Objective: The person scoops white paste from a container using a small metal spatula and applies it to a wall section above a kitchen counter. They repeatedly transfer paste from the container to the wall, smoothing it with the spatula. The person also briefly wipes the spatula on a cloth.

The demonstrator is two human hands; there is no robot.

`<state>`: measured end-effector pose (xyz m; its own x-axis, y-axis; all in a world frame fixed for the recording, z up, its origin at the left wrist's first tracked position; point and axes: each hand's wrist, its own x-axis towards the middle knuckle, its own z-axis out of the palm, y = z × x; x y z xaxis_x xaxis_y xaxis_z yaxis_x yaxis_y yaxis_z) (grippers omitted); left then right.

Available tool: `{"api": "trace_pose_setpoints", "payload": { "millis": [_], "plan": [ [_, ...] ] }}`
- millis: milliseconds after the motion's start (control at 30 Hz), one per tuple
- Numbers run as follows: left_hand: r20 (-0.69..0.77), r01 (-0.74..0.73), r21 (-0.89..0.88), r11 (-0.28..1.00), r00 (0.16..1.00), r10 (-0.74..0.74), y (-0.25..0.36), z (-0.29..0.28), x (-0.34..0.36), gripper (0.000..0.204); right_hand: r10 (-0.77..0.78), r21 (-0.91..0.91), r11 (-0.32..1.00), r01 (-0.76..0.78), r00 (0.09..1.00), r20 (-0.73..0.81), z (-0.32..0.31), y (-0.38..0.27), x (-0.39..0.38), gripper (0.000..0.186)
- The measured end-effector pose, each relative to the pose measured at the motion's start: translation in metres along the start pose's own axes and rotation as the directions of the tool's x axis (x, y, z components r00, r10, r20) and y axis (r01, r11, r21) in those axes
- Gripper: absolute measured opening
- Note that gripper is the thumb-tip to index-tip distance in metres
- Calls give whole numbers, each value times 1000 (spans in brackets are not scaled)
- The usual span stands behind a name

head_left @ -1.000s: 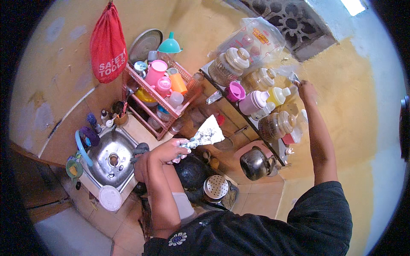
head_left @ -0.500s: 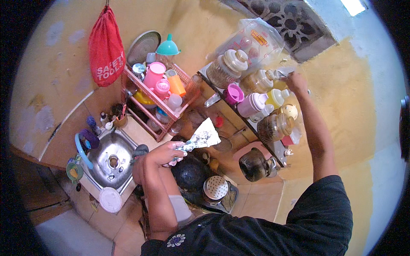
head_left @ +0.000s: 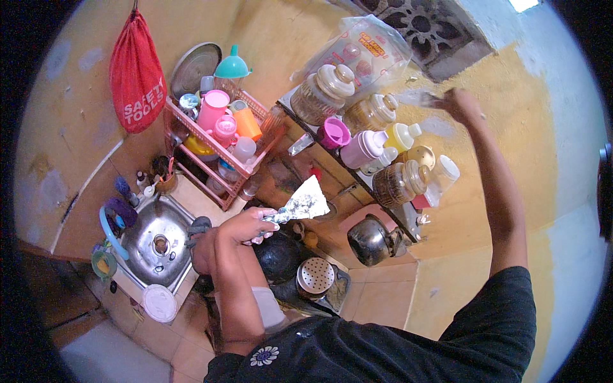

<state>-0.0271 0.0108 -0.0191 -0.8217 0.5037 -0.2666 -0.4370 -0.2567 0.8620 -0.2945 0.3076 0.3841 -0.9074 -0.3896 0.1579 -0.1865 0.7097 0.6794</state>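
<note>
My left hand (head_left: 246, 225) is closed on the handle of a putty knife (head_left: 302, 203) whose broad blade, smeared with white-grey filler, points right over the stove area. My right hand (head_left: 458, 103) is raised high at the yellow wall above the shelf and grips a thin, blurred, pale tool (head_left: 415, 97) that points left toward a clear plastic bag (head_left: 361, 51). Below that hand the shelf (head_left: 332, 153) carries several lidded jars (head_left: 323, 93) and plastic bottles (head_left: 363, 149).
A pink dish rack (head_left: 217, 153) with cups and a teal funnel stands left of the shelf. A steel sink (head_left: 155, 241) lies at lower left, a red bag (head_left: 135, 76) hangs on the wall, and a dark kettle (head_left: 371, 240) and pots sit below.
My right hand has moved up and to the right along the wall, away from the jars. The left hand with the putty knife has barely shifted.
</note>
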Motion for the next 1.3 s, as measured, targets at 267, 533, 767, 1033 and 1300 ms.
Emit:
{"api": "trace_pose_setpoints", "payload": {
  "millis": [267, 533, 767, 1033, 1300],
  "plan": [
    [68, 5, 26, 1000, 998, -7, -5, 6, 8, 18, -31, -139, 990, 28, 999, -17, 21, -59, 59, 46],
    [45, 17, -15, 1000, 999, -16, -13, 10, 7, 33, 4, -176, 984, -12, 999, -47, -40, -53, 61, 43],
    [87, 26, 37, 999, 996, -29, -4, 16, 10, 21, -106, -262, 957, 125, 991, 85, -93, -31, 66, 45],
    [115, 4, 59, 998, 993, -10, -14, 11, 19, 14, -73, -280, 955, 97, 993, 95, -12, -73, 57, 50],
    [130, 23, -5, 1000, 991, -23, -14, 10, 14, 24, -58, -156, 987, 48, 997, -58, -12, -53, 65, 51]
  ]
}}
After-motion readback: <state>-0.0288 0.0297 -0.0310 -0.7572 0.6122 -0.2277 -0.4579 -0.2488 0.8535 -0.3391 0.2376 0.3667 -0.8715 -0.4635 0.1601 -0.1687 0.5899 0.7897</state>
